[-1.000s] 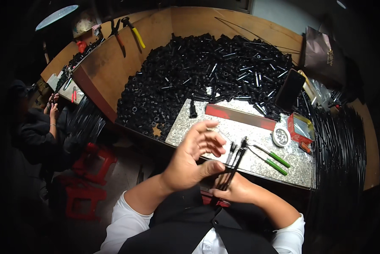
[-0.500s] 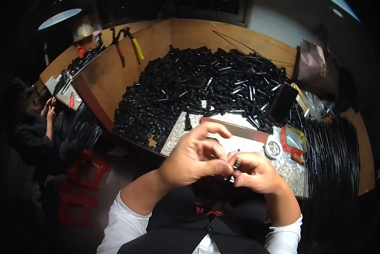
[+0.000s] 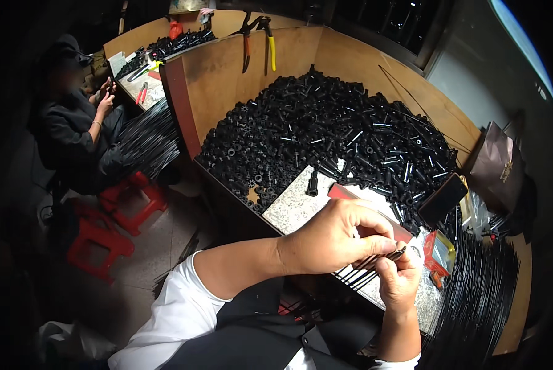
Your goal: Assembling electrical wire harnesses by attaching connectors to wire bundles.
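My right hand (image 3: pixel 401 283) is closed on several thin black rods (image 3: pixel 364 270), its thumb pressed over their bunched ends. The rods fan out from there toward the lower left, passing under my left hand (image 3: pixel 332 237). The left thumb and fingers pinch together at the same rod ends; whatever small part they grip is hidden. Both hands are above the speckled worktop (image 3: pixel 292 203), in front of a big heap of black tubular pieces (image 3: pixel 332 123). One such piece (image 3: pixel 313 184) stands apart on the worktop.
A long bundle of black rods (image 3: pixel 479 290) lies at the right, beside a red-and-yellow box (image 3: pixel 439 253). Nearby are a phone (image 3: pixel 444 200) and a paper bag (image 3: pixel 495 166). Pliers (image 3: pixel 271 52) hang on the wooden partition. Red stools (image 3: pixel 134 200) and another person (image 3: pixel 67 129) are at the left.
The view has swung, so the scene sits differently in the picture. Several rods now show fanned out below my left hand; earlier only a small dark bit showed between my fingers.
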Tool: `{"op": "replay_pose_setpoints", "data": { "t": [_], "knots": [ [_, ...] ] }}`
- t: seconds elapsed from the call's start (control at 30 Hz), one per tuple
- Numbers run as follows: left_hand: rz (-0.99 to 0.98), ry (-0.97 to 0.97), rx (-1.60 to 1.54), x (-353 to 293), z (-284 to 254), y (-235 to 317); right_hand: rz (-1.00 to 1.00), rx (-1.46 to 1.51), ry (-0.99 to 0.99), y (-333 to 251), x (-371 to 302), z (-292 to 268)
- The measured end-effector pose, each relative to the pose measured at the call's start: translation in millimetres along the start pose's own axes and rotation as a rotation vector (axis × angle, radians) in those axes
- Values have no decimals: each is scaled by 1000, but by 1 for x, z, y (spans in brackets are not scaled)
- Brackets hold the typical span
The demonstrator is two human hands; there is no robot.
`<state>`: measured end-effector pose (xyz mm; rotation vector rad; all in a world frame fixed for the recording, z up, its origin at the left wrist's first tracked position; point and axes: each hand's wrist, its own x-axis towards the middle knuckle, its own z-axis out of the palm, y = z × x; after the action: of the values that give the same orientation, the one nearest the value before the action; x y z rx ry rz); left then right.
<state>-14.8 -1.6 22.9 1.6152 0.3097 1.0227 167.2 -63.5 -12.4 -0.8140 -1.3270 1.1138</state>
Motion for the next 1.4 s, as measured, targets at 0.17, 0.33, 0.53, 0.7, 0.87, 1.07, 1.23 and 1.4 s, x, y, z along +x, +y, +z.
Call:
{"op": "replay_pose_setpoints", "data": {
  "t": [0.17,0.33,0.53,0.7,0.87,1.07,1.23,1.4],
  "knots": [
    [-102,-30,-104,2,-8,-2,3,19,20,4,5,0],
    [23,212,68,-8,-13,-18,33,72,65,7,4,1],
    [-378,768,1528,-55,-112,-112,38,25,138,0,7,3],
    [-536,708,1665,-63,-127,-132,59,71,136,-2,4,0],
    [-492,686,1618,-68,-129,-141,84,27,173,-6,5,-1],
    [-489,609,1659,-69,-126,-143,83,80,163,-1,2,-5],
    [-495,562,1627,-70,-128,-142,69,78,192,-4,-4,-8],
    [-231,612,1436,-69,-129,-129,70,86,152,-3,1,-14]
  ]
}}
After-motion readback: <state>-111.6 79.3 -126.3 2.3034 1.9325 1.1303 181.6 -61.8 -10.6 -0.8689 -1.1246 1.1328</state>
